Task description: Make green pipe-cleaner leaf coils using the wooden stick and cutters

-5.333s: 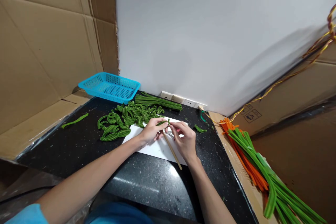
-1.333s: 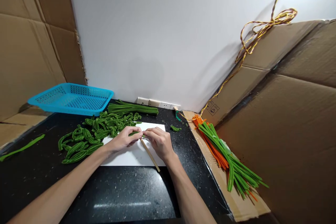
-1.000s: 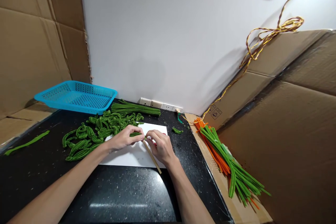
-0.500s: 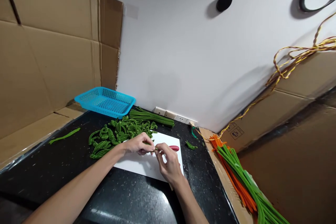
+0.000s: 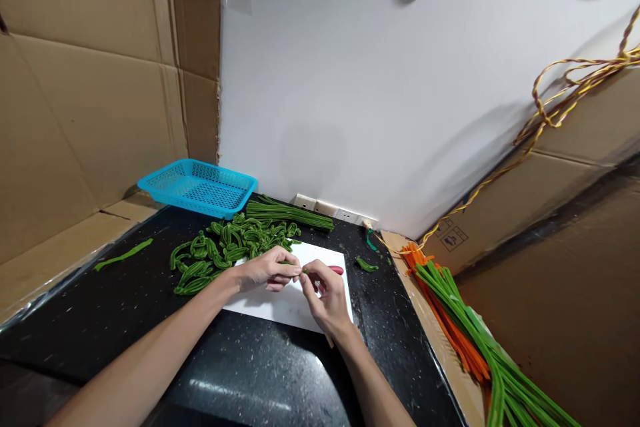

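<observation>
My left hand (image 5: 271, 268) and my right hand (image 5: 327, 290) meet fingertip to fingertip over a white sheet (image 5: 285, 305). Both pinch a small green fuzzy piece (image 5: 304, 271), mostly hidden by the fingers. Beyond my right hand, a red-handled tool (image 5: 337, 270) lies on the sheet, partly covered. A heap of looped dark green fuzzy pieces (image 5: 240, 238) sits left of and behind the sheet. Straight dark green stems (image 5: 290, 214) lie in a bundle behind the heap. One loose green piece (image 5: 367, 265) rests to the right of the sheet.
A blue basket (image 5: 200, 188) stands at the back left. On the black counter (image 5: 240, 360) lies a light green strip (image 5: 123, 255) at left. Orange stems (image 5: 450, 327) and bright green stems (image 5: 480, 340) lie on cardboard at right. Twisted yellow wire (image 5: 493, 177) runs to wall sockets (image 5: 345, 215).
The camera view has shifted slightly. My hands still hold the small green piece together, with the fingers slightly changed in pose.
</observation>
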Tool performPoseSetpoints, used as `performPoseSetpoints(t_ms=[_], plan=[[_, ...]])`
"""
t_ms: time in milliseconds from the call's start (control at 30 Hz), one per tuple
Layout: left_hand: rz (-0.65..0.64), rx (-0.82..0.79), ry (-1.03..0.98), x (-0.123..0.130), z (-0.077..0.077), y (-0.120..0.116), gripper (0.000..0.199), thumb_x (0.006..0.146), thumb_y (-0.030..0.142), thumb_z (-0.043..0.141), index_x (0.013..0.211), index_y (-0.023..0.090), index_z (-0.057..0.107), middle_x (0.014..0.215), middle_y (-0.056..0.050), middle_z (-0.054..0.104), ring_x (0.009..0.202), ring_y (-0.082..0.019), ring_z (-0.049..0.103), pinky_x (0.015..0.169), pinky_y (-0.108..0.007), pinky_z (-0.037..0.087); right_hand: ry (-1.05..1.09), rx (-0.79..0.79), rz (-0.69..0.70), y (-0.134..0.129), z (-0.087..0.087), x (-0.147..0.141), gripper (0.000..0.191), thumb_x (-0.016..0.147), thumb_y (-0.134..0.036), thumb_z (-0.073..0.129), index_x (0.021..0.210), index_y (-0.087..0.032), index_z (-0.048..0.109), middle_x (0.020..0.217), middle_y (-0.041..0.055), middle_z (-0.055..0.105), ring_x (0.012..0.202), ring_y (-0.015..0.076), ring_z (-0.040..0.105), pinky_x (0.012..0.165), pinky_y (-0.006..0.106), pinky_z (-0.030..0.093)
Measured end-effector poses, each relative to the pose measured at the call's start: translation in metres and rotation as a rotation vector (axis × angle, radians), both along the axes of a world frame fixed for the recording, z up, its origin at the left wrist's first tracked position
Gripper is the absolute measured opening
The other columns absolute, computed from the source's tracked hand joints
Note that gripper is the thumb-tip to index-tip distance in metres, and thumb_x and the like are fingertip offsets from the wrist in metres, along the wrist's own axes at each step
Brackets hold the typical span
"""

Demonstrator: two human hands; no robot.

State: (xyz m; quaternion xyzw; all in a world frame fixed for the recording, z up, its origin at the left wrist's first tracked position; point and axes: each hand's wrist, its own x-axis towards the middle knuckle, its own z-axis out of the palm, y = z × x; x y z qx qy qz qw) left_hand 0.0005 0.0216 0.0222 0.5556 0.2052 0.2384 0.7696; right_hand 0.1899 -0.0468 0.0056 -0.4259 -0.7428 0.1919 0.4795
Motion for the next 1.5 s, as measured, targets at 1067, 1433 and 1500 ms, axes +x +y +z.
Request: performPoseSetpoints(t_ms=[1067, 1433, 1500], plan=[[0.173, -0.087, -0.045, 0.011, -0.015, -0.001, 0.038, 0.074, 0.041, 0.09, 0.083, 0.011, 0.068, 0.061, 0.0, 0.064, 0.046, -0.01, 0.059, 0.038, -0.017, 0.037, -0.473, 0.43, -0.15, 0.005, 0.0, 0.009, 0.022, 0.105, -0.014, 0.047, 0.087, -0.02, 0.059, 0.071, 0.0012, 0.054, 0.06, 0.0152, 0.051, 0.059, 0.029, 0.034], [0.201, 0.058, -0.13, 0.016, -0.009, -0.004, 0.037, 0.079, 0.041, 0.087, 0.087, 0.009, 0.069, 0.058, -0.007, 0.07, 0.047, -0.01, 0.057, 0.045, -0.018, 0.04, -0.115, 0.291, -0.13, 0.003, 0.002, -0.004, 0.024, 0.103, -0.017, 0.05, 0.08, -0.021, 0.056, 0.065, -0.0026, 0.048, 0.052, 0.0121, 0.042, 0.051, 0.027, 0.031], [0.233, 0.023, -0.147, 0.016, -0.007, -0.007, 0.036, 0.077, 0.039, 0.088, 0.084, 0.01, 0.068, 0.057, -0.005, 0.068, 0.047, -0.011, 0.058, 0.044, -0.017, 0.039, -0.146, 0.286, -0.103, 0.005, 0.003, -0.001, 0.021, 0.104, -0.018, 0.049, 0.085, -0.021, 0.059, 0.067, -0.0018, 0.05, 0.054, 0.013, 0.045, 0.052, 0.027, 0.033]])
